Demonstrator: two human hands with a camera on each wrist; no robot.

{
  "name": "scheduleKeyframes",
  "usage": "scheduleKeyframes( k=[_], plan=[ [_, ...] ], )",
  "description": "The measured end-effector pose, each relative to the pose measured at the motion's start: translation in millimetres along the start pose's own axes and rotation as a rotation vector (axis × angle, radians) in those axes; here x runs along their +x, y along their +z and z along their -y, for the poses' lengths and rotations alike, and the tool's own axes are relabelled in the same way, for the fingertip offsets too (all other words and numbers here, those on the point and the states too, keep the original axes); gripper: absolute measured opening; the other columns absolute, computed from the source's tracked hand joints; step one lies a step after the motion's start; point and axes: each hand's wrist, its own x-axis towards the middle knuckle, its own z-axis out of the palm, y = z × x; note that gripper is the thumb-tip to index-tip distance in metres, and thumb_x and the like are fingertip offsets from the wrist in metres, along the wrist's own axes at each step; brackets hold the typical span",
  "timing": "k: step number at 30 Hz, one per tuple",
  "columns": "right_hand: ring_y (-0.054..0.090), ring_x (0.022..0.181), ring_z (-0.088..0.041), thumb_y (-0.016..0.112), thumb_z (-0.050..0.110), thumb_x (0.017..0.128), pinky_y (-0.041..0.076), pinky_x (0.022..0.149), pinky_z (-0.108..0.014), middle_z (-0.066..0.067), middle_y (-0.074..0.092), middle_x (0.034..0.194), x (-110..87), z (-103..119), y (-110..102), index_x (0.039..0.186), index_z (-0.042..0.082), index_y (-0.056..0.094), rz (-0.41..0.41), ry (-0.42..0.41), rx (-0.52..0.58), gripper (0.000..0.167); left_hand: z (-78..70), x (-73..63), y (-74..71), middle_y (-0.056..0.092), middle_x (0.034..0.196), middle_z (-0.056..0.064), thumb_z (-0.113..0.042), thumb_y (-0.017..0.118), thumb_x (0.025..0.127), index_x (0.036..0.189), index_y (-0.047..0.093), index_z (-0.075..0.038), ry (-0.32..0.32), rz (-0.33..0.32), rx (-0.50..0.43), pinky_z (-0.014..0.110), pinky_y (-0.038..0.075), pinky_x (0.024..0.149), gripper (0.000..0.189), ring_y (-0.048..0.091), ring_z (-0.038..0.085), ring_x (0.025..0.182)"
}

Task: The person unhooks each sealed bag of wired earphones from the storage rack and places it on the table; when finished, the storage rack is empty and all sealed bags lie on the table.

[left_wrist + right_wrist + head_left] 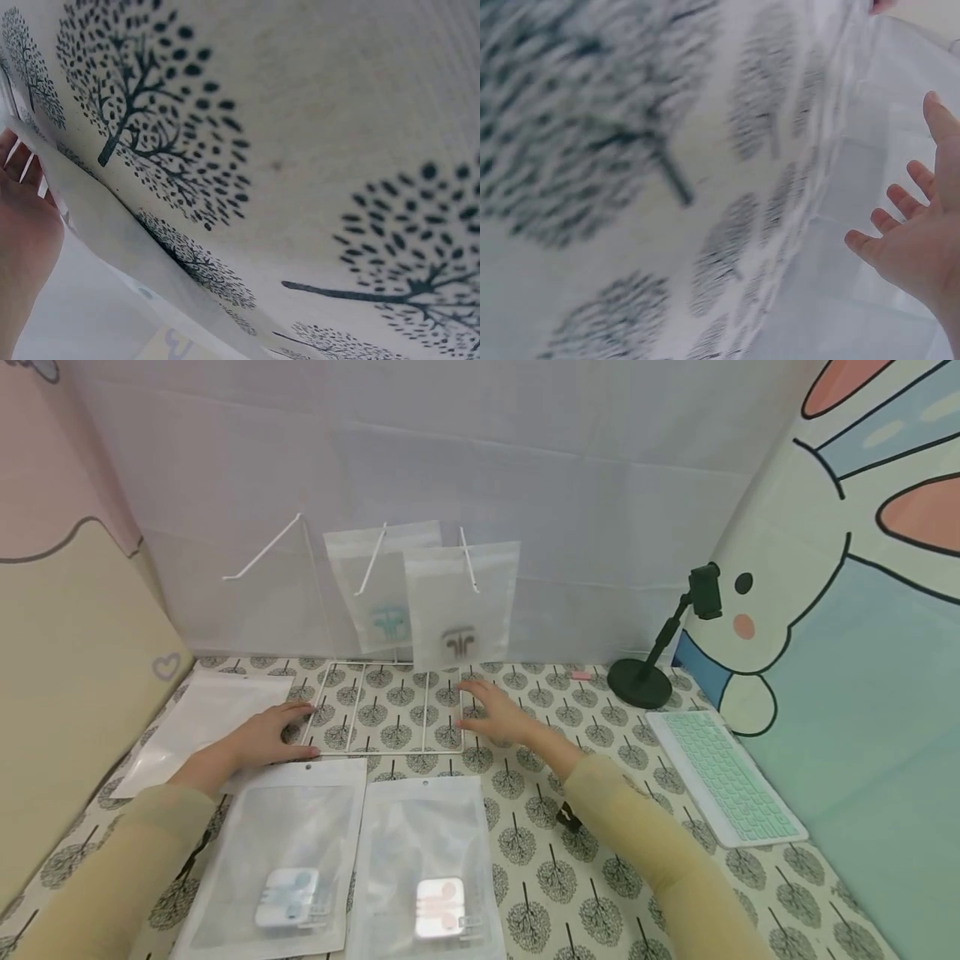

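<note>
A white wire display rack (348,714) has its base flat on the table and hooks at the back. Two frosted zip bags hang from the hooks: one with a blue item (390,622), the other with dark earphones (459,643). My left hand (266,735) is at the base's left side, fingertips and thumb spread right by the wire. At the right side is my right hand (498,714), its fingertips close to the right wire. Spread fingers of the right hand (915,225) show in the right wrist view. Part of the left hand (26,217) appears in the left wrist view.
In front lie two zip bags, one with a blue earphone set (288,897), one with a pink earphone set (440,907). Another bag (202,718) is at left. A black phone stand (641,681), a mint keyboard (731,777) and a pink piece (581,676) are at right.
</note>
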Motion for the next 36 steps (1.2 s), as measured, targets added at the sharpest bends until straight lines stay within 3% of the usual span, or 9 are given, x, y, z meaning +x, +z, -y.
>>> scheduleKeyframes(
  k=[8,16,20,26,31,36],
  plan=[
    [0.025,0.141,-0.032,0.06,0.041,0.09,0.022,0.114,-0.051,-0.011,0.025,0.154,7.1,33,-18,0.147,0.015,0.032,-0.115,-0.052,0.083,0.069,1.1,1.1,2.4,0.031,0.147,0.026,-0.062,0.063,0.079,0.142,0.038,0.0,-0.014,-0.011,0.017,0.065,0.027,0.105,0.092,0.029,0.05,0.131],
    [0.025,0.142,-0.029,0.057,0.043,0.092,0.024,0.112,-0.055,-0.003,0.022,0.157,22.9,63,-29,0.149,0.021,0.027,-0.152,-0.096,0.122,0.068,0.5,1.5,1.0,0.031,0.146,0.026,-0.064,0.064,0.077,0.142,0.038,0.0,-0.038,0.0,0.026,0.066,0.027,0.103,0.095,0.028,0.05,0.131],
    [0.021,0.143,-0.024,0.056,0.041,0.093,0.02,0.114,-0.051,0.001,0.019,0.158,36.9,73,-30,0.15,0.022,0.026,-0.164,-0.136,0.164,0.067,-1.2,2.9,-1.9,0.033,0.145,0.025,-0.065,0.064,0.076,0.14,0.041,0.0,-0.013,-0.01,0.062,0.068,0.024,0.103,0.094,0.028,0.05,0.132],
    [0.02,0.144,-0.023,0.051,0.042,0.095,0.023,0.114,-0.048,0.007,0.009,0.159,57.9,74,-28,0.152,0.026,0.018,-0.152,-0.109,0.191,0.067,-1.6,6.0,-5.3,0.034,0.146,0.024,-0.064,0.065,0.076,0.138,0.045,-0.002,0.025,-0.025,0.11,0.068,0.021,0.104,0.09,0.025,0.05,0.133],
    [0.021,0.143,-0.026,0.049,0.037,0.097,0.031,0.112,-0.039,-0.001,0.008,0.16,73.1,72,-30,0.152,0.015,0.017,-0.123,-0.103,0.214,0.067,-1.8,6.0,-6.2,0.032,0.146,0.025,-0.064,0.065,0.076,0.14,0.042,-0.004,-0.007,0.013,0.07,0.07,0.025,0.101,0.091,0.028,0.051,0.131],
    [0.014,0.145,-0.024,0.049,0.036,0.098,0.03,0.113,-0.04,-0.005,0.005,0.16,85.7,67,-36,0.152,0.011,0.014,-0.112,-0.083,0.225,0.069,-3.7,5.4,-6.3,0.029,0.148,0.025,-0.064,0.065,0.076,0.142,0.039,-0.005,-0.033,0.034,0.033,0.07,0.025,0.101,0.093,0.027,0.051,0.132]
  ],
)
